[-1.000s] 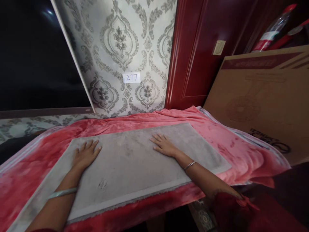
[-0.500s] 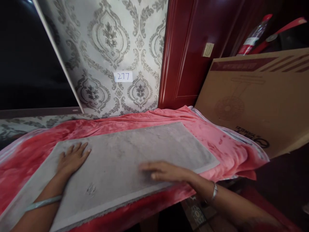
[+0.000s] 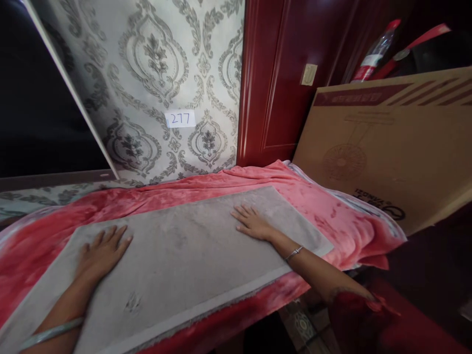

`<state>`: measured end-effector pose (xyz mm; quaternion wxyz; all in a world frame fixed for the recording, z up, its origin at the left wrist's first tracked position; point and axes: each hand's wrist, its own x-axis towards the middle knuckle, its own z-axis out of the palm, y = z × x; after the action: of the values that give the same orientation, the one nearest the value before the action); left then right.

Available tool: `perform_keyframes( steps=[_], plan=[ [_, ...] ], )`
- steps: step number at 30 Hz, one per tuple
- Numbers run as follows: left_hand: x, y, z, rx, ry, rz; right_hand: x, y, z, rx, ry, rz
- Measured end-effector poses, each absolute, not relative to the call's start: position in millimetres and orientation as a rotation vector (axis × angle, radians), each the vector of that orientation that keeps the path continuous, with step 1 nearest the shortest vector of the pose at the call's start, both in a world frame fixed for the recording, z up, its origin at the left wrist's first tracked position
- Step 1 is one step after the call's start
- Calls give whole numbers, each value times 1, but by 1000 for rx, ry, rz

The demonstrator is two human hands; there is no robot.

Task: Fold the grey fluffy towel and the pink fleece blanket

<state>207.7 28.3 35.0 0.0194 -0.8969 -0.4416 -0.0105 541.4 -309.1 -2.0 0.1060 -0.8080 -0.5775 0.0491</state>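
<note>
A grey mat point(image 3: 184, 263) with a paler border along its front edge lies flat and lengthwise on a red-pink plush blanket point(image 3: 317, 206). My left hand point(image 3: 101, 253) rests palm down on the mat's left part, its fingers spread. Toward the back right of the mat, my right hand point(image 3: 252, 222) also lies palm down with fingers apart. Neither hand holds anything. A small dark mark point(image 3: 132, 302) shows on the mat near my left forearm.
At the right leans a large cardboard box point(image 3: 387, 147), with a red-capped bottle point(image 3: 374, 54) behind it. A dark screen point(image 3: 44, 98) stands at the left. Behind the blanket are patterned wallpaper with a paper label point(image 3: 180, 118) and a dark red door panel point(image 3: 276, 83).
My right hand has moved away from me and to the right, from the mat's middle toward its back edge, and now lies flat. The view has shifted slightly; my left hand stays on the mat.
</note>
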Motion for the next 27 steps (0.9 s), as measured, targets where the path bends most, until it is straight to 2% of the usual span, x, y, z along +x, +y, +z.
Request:
perform_keyframes(
  steps=[9, 11, 13, 18, 22, 27],
  plan=[
    [210, 31, 34, -2767, -1372, -26, 452, -362, 15, -1906, -2016, 522],
    [210, 33, 32, -2756, -1366, -27, 449, -363, 20, -1730, -2046, 617],
    [210, 35, 30, -2744, -1358, -10, 468, -356, 26, -1669, -1963, 571],
    [209, 32, 33, -2735, -1349, 5, 569, -334, 33, -2195, -1418, -32],
    [209, 31, 35, -2750, -1386, -10, 607, -333, 14, -2544, -1279, -1],
    [207, 41, 28, -2793, -1375, -76, 591, -343, -5, -2580, -1425, 89]
  ],
)
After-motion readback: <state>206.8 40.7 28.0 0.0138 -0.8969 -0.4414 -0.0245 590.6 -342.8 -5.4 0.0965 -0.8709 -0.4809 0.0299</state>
